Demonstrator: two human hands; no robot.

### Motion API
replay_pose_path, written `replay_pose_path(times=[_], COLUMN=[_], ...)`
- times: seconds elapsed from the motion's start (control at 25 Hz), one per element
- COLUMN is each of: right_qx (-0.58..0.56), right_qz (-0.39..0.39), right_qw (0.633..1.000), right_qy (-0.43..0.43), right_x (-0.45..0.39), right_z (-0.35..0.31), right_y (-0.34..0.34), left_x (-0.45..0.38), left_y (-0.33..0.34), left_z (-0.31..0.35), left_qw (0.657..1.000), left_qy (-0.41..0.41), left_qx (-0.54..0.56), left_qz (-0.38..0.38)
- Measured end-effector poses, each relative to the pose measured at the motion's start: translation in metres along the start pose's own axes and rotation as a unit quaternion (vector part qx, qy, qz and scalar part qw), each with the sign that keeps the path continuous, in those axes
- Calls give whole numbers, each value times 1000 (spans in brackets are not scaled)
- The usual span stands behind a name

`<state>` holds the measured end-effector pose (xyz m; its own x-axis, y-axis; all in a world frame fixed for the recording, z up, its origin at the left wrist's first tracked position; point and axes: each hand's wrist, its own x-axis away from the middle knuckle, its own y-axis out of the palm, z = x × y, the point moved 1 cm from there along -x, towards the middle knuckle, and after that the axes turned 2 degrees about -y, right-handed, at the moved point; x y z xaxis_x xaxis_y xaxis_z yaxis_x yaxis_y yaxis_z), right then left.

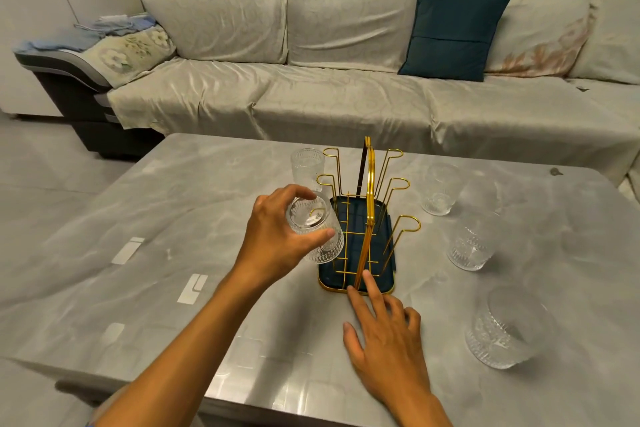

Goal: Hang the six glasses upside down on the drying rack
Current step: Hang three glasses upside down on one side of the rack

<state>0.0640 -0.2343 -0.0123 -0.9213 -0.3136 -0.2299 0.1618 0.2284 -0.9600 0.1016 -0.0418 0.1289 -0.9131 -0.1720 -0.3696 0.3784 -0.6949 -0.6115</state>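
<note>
1. Left hand (pixel 273 236) grips a glass (pixel 311 225) upside down, fingers (pixel 294 192) and thumb wrapped round its base, right over the near-left prong of the rack (pixel 363 218). The gold loop of that prong shows through the glass.
2. Right hand (pixel 384 329) lies on the worktop (pixel 173 218) at the rack's near edge, fingers spread and holding nothing; two fingertips touch the gold rim of the rack's dark tray.
3. The rack stands mid-worktop with its gold handle upright; the other five prongs are bare.
4. One glass (pixel 307 165) stands upright just behind the rack's far-left corner.
5. Right of the rack, four more stand upright on the worktop: a far glass (pixel 438 189), a blurred one (pixel 481 191) beyond it, a middle glass (pixel 471 241) and a near glass (pixel 504 333) close to the camera.
6. Behind the worktop, a covered sofa (pixel 346 80) with a dark cushion (pixel 453 33).
</note>
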Motion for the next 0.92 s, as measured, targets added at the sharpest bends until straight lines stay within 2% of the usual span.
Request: replay_pose_path(times=[0.32, 0.48, 0.56, 0.64, 0.68, 0.72, 0.76, 0.8, 0.88, 0.92], right_qx=[12, 14, 13, 16, 18, 18, 18, 19, 24, 26], right_qz=[16, 24, 22, 22, 22, 22, 23, 26, 30, 32], right_qw=[1000, 1000, 1000, 1000, 1000, 1000, 1000, 999, 999, 999], right_qy=[0, -2, -2, -2, -2, -4, -5, -4, 0, 2], right_x=[-1, 0, 0, 0, -1, -1, 0, 0, -1, -1], right_z=[1, 1, 1, 1, 0, 1, 1, 1, 3, 3], right_y=[1, 2, 2, 3, 4, 5, 5, 6, 6, 6], left_x=[-3, 2, 7, 12, 12, 10, 6, 3, -5, -9], left_y=[10, 12, 8, 2, 2, 4, 9, 18, 36, 43], left_z=[-13, -12, -21, -42, -58, -72, -84, -95, -110, -115], left_qw=[999, 998, 989, 945, 919, 911, 917, 928, 939, 942], left_qy=[-36, -29, -43, -100, -152, -205, -253, -291, -300, -289], left_qx=[23, 26, 135, 309, 348, 329, 279, 217, 164, 165], left_qz=[-26, -47, -53, 45, 107, 143, 135, 88, -19, -49])
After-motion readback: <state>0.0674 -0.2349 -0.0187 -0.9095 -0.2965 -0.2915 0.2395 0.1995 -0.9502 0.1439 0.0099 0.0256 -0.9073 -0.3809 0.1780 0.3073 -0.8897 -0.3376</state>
